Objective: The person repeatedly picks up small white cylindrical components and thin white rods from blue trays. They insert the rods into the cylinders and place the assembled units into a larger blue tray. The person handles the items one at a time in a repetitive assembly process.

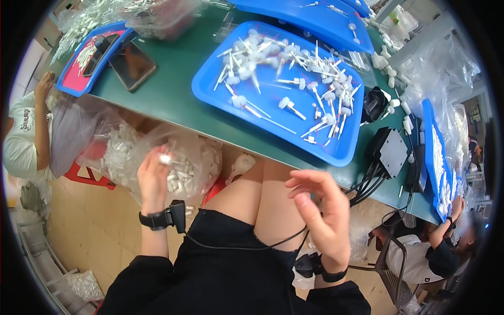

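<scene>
My left hand [153,177] is raised over a clear plastic bag [202,144] of white pieces below the table edge. Its fingers are closed on a small bright white piece [166,158], too blurred to make out its kind. My right hand [324,216] hovers above my lap, near the table's front edge, with fingers apart and nothing in them. In front of me lies a blue tray [210,95] holding many white parts [287,106] with thin stems and rounded, cloudy heads; fine red strands show among some of them.
A black box with cables [387,152] stands right of the tray. A phone [132,65] and a smaller blue tray with a pink bottom [73,86] lie at the left. Another person [420,260] sits at the right beside a blue tray [434,163]; a person [29,128] is at the far left.
</scene>
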`<state>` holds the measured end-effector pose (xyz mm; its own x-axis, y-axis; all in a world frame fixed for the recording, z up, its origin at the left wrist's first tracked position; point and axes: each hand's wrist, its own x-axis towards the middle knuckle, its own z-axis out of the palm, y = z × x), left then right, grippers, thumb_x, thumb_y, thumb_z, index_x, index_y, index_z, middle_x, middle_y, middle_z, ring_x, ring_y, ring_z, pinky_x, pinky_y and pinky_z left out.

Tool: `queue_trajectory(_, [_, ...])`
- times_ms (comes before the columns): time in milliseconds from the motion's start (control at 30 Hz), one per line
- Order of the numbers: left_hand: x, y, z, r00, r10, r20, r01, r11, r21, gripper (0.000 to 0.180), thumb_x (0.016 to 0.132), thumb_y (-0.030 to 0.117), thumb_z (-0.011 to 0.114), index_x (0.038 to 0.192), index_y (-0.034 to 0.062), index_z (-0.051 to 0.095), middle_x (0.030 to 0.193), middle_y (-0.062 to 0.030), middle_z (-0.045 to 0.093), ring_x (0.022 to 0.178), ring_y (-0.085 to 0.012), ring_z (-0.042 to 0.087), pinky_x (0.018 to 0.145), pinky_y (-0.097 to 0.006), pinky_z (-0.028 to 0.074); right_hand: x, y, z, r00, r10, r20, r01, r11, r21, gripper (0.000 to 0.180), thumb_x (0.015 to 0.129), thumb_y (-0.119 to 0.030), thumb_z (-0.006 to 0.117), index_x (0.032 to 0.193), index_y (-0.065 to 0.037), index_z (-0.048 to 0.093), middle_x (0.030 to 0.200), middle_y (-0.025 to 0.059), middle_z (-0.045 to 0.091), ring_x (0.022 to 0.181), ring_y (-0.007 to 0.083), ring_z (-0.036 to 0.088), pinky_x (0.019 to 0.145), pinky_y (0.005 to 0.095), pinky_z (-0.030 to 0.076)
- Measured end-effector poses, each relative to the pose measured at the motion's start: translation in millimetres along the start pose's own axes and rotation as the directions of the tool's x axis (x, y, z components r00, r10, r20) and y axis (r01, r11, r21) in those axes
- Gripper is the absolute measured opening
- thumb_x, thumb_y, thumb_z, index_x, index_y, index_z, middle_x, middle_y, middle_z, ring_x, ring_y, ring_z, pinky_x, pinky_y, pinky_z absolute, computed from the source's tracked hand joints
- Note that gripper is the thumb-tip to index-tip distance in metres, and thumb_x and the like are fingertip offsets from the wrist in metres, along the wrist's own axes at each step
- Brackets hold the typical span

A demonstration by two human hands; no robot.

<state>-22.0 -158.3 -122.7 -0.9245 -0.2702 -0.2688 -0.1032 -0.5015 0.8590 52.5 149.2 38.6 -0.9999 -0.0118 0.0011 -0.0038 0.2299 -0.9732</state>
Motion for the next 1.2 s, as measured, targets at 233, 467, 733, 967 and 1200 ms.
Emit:
queue_trajectory(233, [52, -70, -104, 0.829, -0.385, -0.407, 0.446, 0.892, 0.066, 0.072, 0.083, 0.038, 0.063, 0.133, -0.0037, 0.032, 0.140, -0.0153, 0.030, 0.127, -0.0292, 0.033, 0.100, -0.041, 0.032, 90, -19, -16, 0.957, -0.243, -0.159, 0.103, 0.795, -0.597, 0.020, 0.077, -0.013, 0.065, 0.093, -0.001, 0.060, 0.085, 0.0126, 0.061, 0.073, 0.0241, 0.060, 0.064, 0.0325, 0.047])
queue_trajectory(467, [26, -35, -24, 0.906, 0.144, -0.399, -0.038, 0.964, 0.262, 0.059, 0.084, 0.029, 0.062, 0.130, -0.0009, 0.039, 0.129, -0.0144, 0.044, 0.118, -0.0244, 0.044, 0.098, -0.037, 0.032, 112, -5, -8, 0.963, -0.264, -0.051, 0.102, 0.533, -0.840, 0.028, 0.074, -0.020, 0.067, 0.094, -0.002, 0.061, 0.088, 0.0136, 0.061, 0.083, 0.0307, 0.060, 0.072, 0.0388, 0.048])
queue_trajectory(733, [-39, 58, 107, 0.858, 0.465, 0.217, -0.506, 0.836, 0.210, 0.015, 0.090, 0.005, 0.047, 0.101, -0.0023, 0.054, 0.086, -0.0063, 0.055, 0.082, -0.0139, 0.052, 0.078, -0.025, 0.040, 158, -11, 39, 0.959, -0.281, -0.025, 0.084, 0.368, -0.926, 0.018, 0.075, -0.020, 0.064, 0.075, -0.002, 0.062, 0.079, 0.0145, 0.060, 0.077, 0.0317, 0.060, 0.066, 0.0402, 0.048])
queue_trajectory(967, [-39, 68, 157, 0.840, 0.220, 0.496, -0.265, 0.964, 0.021, 0.028, 0.085, -0.002, 0.052, 0.114, -0.0039, 0.051, 0.097, -0.0089, 0.058, 0.083, -0.0108, 0.055, 0.076, -0.023, 0.045, 150, -16, 21, 0.919, -0.360, -0.158, 0.025, 0.454, -0.891, 0.014, 0.075, -0.015, 0.063, 0.072, -0.001, 0.060, 0.073, 0.0123, 0.059, 0.067, 0.0296, 0.060, 0.061, 0.0391, 0.046])
queue_trajectory(1200, [-28, 73, 189, 0.806, 0.071, 0.588, -0.006, 0.994, -0.111, 0.044, 0.086, 0.008, 0.056, 0.126, -0.0046, 0.042, 0.102, -0.0130, 0.057, 0.072, -0.0117, 0.054, 0.065, -0.024, 0.047, 108, -78, 16, 0.950, -0.291, 0.110, 0.283, 0.662, -0.694, 0.008, 0.074, -0.007, 0.066, 0.076, -0.004, 0.060, 0.066, 0.0073, 0.053, 0.059, 0.0207, 0.055, 0.052, 0.0308, 0.042])
